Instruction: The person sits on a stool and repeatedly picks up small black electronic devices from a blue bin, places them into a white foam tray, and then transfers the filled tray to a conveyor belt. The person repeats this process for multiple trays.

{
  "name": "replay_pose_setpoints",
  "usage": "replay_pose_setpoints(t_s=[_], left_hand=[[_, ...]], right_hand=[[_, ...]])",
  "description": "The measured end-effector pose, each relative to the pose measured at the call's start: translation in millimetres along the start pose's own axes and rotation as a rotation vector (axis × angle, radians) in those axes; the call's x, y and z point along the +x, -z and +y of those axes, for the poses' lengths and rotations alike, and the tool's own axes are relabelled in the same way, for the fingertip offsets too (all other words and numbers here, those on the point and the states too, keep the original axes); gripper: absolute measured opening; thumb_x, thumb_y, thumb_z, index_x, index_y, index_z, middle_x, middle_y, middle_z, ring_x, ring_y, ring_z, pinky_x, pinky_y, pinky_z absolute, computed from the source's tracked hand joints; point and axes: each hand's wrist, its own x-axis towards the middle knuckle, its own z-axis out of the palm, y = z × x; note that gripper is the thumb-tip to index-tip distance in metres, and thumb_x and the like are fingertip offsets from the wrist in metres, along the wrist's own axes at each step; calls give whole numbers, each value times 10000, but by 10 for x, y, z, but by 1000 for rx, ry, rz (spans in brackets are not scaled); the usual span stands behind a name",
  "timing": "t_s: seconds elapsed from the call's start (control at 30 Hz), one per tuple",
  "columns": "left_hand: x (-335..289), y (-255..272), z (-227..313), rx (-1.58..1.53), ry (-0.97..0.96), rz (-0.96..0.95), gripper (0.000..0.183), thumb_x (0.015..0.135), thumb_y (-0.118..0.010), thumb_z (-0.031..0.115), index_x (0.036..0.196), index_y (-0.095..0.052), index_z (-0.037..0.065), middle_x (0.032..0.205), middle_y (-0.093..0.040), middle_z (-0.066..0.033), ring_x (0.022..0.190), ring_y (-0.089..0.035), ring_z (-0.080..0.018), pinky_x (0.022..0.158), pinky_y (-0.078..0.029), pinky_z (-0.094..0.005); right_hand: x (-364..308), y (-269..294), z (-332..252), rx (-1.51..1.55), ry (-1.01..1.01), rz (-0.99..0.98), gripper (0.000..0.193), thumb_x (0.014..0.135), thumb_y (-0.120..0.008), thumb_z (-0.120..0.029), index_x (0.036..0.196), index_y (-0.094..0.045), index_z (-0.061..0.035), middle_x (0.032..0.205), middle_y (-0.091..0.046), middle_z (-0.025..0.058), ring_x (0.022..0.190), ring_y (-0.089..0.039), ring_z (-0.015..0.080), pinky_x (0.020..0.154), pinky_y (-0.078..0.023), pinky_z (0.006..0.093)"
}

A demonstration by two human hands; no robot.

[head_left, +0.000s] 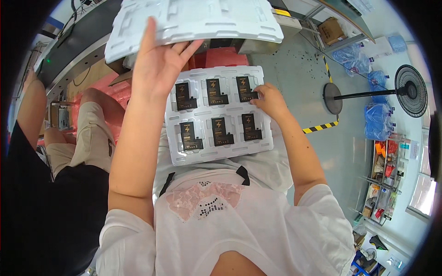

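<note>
A white moulded plastic tray [221, 110] rests on my lap. It holds several flat black phone batteries [223, 131] in two rows, each in its own recess. At the tray's right side my right hand [271, 100] reaches over the rim, thumb and fingers closed at the edge of the far-right battery [245, 87]. Its fingertips partly cover that battery's corner. Up and to the left, my left hand [159, 64] grips a second white plastic tray [198, 20], thumb on its face and fingers beneath. That tray is lifted and tilted beyond the first one.
A person in dark clothing [69, 216] sits close on my left. Beyond the trays runs a dark bench [87, 32], with red sheeting [225, 57] under it. To the right stand a black floor fan [410, 90], water jugs [377, 122] and a shelf rack [384, 179].
</note>
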Motion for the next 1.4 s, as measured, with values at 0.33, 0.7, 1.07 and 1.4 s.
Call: replay_pose_setpoints(t_s=[0.33,0.7,1.07,1.4], left_hand=[[-225,-132,-66,-66,55,40,350,955,-495,139,1252,-408,-24,1291,-486,-143,1185,-497,-318,1022,-416,-490],[-1062,143,319,-155,139,-28,459,997,-388,183,1382,-260,-33,1434,-331,-182,1324,-341,-316,1108,-315,-461],[-1970,579,-70,376,542,193,459,956,-506,218,1287,-376,-72,1253,-513,-162,1146,-535,-251,1013,-428,-412],[-2113,1507,-44,990,248,637,571,916,-544,361,1266,-460,-82,1268,-518,-170,1202,-467,-249,1010,-358,-356]], right_hand=[[127,142,153,236,-44,-149,341,704,-730,-79,1030,-657,-10,747,-554,62,688,-529,167,651,-457,301],[-399,-377,131,194,62,275,293,812,-614,-95,1096,-640,-27,803,-575,147,764,-559,306,724,-454,368],[-563,631,-413,1369,-176,-25,377,876,-610,-161,1182,-516,40,1051,-638,97,880,-608,157,774,-464,310],[-742,182,-34,467,-444,-13,464,797,-690,-133,1176,-521,75,1023,-628,99,876,-590,139,745,-486,268]])
